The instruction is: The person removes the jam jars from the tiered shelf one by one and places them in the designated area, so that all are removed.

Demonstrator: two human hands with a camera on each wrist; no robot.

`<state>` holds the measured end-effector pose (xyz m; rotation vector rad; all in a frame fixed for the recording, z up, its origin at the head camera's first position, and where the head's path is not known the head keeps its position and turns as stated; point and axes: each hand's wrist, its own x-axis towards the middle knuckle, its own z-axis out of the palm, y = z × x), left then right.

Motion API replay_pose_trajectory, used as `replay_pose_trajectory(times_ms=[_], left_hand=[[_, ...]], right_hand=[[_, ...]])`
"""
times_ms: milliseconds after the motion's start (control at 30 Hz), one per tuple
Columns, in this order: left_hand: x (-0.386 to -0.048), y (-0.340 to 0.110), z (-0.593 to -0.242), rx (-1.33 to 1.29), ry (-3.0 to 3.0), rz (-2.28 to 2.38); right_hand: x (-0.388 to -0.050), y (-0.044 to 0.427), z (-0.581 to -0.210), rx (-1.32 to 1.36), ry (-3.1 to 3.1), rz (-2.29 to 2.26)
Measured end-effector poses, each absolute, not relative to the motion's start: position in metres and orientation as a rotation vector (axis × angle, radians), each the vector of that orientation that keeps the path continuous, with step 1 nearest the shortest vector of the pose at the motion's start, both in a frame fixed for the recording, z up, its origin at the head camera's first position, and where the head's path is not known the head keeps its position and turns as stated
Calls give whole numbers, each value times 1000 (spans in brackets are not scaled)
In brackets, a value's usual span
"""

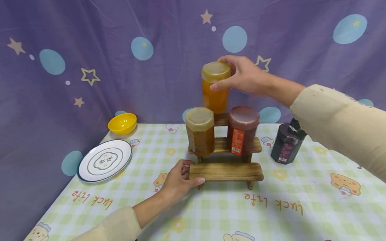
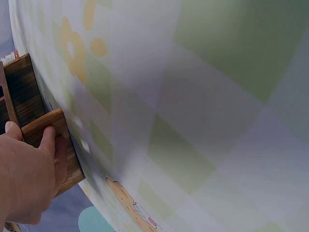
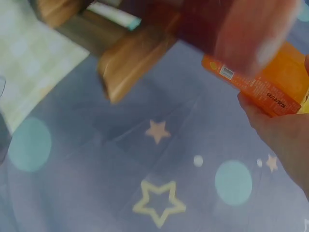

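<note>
While gripping orange jar near top step of wooden stand with fingers of right hand | pinching left end of lowest step with left hand | noting brown jar and red jar on middle step

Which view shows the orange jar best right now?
The head view: it shows the orange jar with its yellow lid and most of its body, the right grip covering a little. The right wrist view shows its printed side, partly behind the red jar and cropped. The left wrist view doesn't show it.
</note>
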<state>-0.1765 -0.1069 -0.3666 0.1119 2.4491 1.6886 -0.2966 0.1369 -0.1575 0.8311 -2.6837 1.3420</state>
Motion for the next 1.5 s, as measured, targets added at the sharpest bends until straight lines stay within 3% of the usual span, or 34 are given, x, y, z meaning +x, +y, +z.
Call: replay_pose_trajectory(times_ms=[333,1000,1500], left_hand=[[-177,-107,-366,129,2453,1693],[-173,-115,-365,152,2458,1679],[-180,-106,-366,117,2459,1699]], right_hand=[[-284,181,-148,665,-2729,1233],[-260,224,-149,415,-2730,1084],[-270,271,-165,350,-2740,1043]])
